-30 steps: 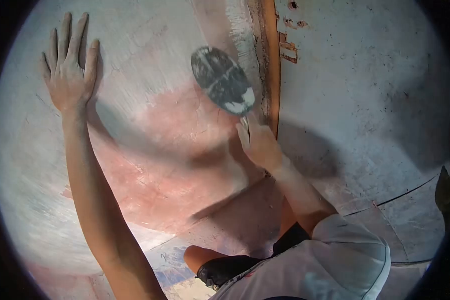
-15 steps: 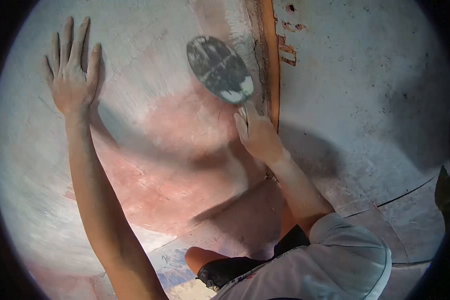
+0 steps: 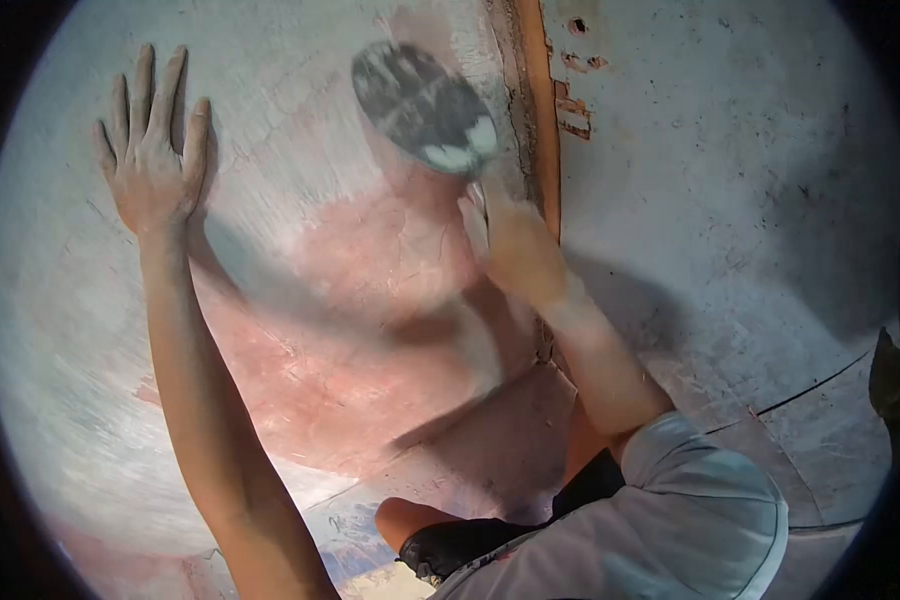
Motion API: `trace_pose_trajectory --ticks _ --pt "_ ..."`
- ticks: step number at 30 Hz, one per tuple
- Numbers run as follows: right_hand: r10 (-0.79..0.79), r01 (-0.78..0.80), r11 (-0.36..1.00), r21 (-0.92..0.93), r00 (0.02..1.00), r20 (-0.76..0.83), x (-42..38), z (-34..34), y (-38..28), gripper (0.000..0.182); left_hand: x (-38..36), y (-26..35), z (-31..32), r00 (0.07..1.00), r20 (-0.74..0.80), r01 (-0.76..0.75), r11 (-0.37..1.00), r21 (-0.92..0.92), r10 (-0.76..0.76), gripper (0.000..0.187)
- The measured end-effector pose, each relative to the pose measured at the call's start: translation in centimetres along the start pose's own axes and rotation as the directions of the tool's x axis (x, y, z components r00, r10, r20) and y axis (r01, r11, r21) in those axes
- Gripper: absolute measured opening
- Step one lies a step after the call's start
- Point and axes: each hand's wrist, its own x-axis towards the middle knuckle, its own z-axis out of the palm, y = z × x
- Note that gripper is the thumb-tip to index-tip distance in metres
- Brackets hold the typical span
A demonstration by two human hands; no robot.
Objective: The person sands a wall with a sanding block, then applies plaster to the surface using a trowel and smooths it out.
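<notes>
Flat on the wall [image 3: 60,330], my left hand [image 3: 155,180] lies with its fingers spread, dusty and pointing up. My right hand [image 3: 518,245], a little blurred, is wrapped round the handle of an oval paddle-shaped tool [image 3: 420,105]. The tool's dark grey face is towards me, with pale streaks and white patches at its lower end. Its head overlaps the whitish surface above a pink patch [image 3: 360,250]. The far side of the tool is hidden.
An orange-brown vertical strip [image 3: 546,120] runs beside a rough crack to the right of the tool. Further right is a bluish-grey surface [image 3: 710,130] with chipped spots. My knee [image 3: 410,520] shows below, and a leaf-like dark shape [image 3: 888,375] at the right edge.
The paddle-shaped tool has moved up and slightly left with my right hand. My left hand stays flat on the wall, while the view shifts slightly.
</notes>
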Motion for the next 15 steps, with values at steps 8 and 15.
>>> trace_pose_trajectory --ticks 8,15 --pt "-0.023 0.022 0.999 0.037 1.0 0.014 -1.5 0.4 0.3 0.037 -0.1 -0.2 0.1 1.0 0.02 0.002 0.999 0.042 -0.003 0.06" --pt "0.016 -0.016 1.0 0.007 1.0 0.018 4.0 -0.8 -1.5 0.032 -0.1 0.0 0.0 0.999 0.027 0.021 1.0 0.02 -0.021 0.061"
